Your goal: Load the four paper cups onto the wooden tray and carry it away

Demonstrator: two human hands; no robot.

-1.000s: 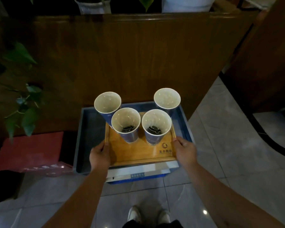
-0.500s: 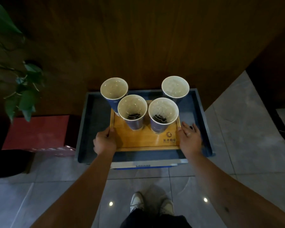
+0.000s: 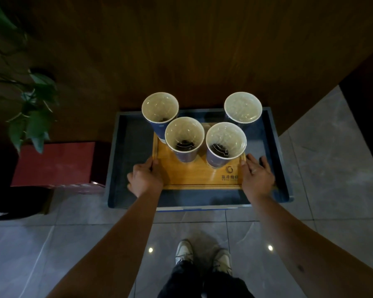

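The wooden tray (image 3: 194, 175) lies flat inside a shallow blue-grey crate (image 3: 277, 160) on the floor. Several blue paper cups with white insides stand upright on it: two at the back (image 3: 159, 108) (image 3: 242, 109) and two in front (image 3: 184, 134) (image 3: 225, 140). Something dark sits at the bottom of the front ones. My left hand (image 3: 144, 178) is curled around the tray's left edge. My right hand (image 3: 256, 177) lies against the right edge with fingers stretched out and apart, only the thumb touching the rim.
A dark wood panel wall (image 3: 202, 50) rises right behind the crate. A red box (image 3: 56, 164) sits on the floor to the left, under a leafy plant (image 3: 32, 121). My shoes (image 3: 202, 254) stand on grey floor tiles just in front of the crate.
The tray with the cups came down and forward into the crate. My right hand loosened from a grip to spread fingers. My left hand kept its hold.
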